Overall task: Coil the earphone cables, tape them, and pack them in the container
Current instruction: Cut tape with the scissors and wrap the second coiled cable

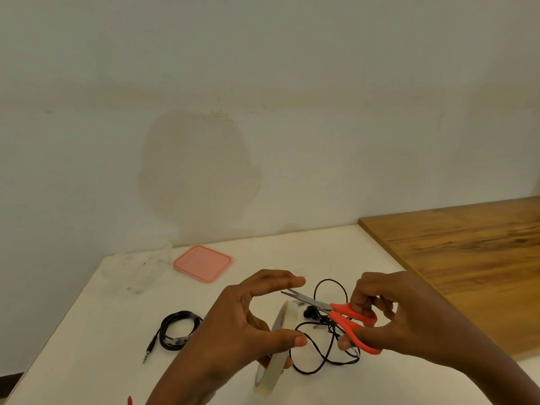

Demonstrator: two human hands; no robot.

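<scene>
My left hand grips the tape roll on edge; my right hand grips orange scissors, blades pointing left. Loose earphone cable lies beneath; coiled earphone, pink lid and clear container lie leftward on the counter.

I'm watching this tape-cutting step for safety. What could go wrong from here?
The scissors in the right hand have open blades right beside the left hand index finger; a nick seems possible. The loose earphone cable lies directly underneath, so it might get snagged. The tape roll could slip.
</scene>
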